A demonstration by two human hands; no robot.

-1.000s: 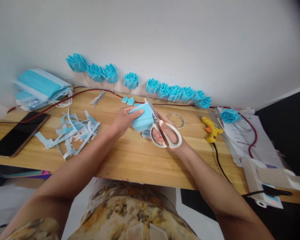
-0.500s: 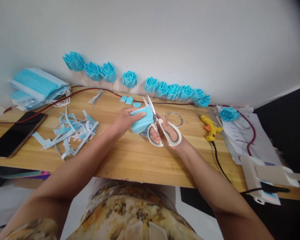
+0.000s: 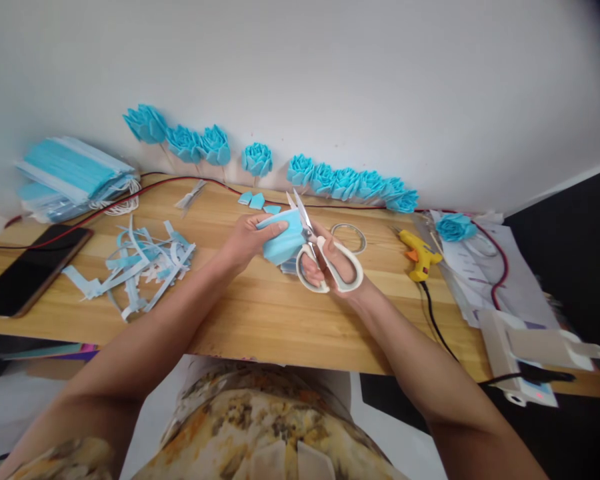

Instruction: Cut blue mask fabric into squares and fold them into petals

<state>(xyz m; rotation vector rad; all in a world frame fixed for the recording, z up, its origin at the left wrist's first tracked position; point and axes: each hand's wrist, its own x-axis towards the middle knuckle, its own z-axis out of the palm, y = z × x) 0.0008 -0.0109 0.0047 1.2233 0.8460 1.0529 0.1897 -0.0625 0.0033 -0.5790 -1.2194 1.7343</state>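
My left hand [image 3: 253,241] pinches a folded piece of light-blue mask fabric [image 3: 284,245], thumb on top. In my right hand [image 3: 336,260] is a pair of scissors [image 3: 354,272] with white handles, my fingers through the loops. The blades are slightly parted and point away from me, right at the fabric's right edge. Just beyond the fabric lie several small cut blue pieces [image 3: 257,201]. Something partly hidden, bluish and flat, rests on the table under the fabric and scissors.
Blue fabric flowers [image 3: 257,159] on sticks lean along the wall. At left are stacked face masks [image 3: 73,170], a phone [image 3: 33,270] and a heap of cut strips [image 3: 140,263]. A tape roll [image 3: 349,238], yellow glue gun [image 3: 419,253], papers [image 3: 510,267] and power strip [image 3: 505,353] lie right.
The fabric has tilted slightly in my left hand, and the scissor blades have come a little closer together. Otherwise the scene only shifts slightly with the camera.
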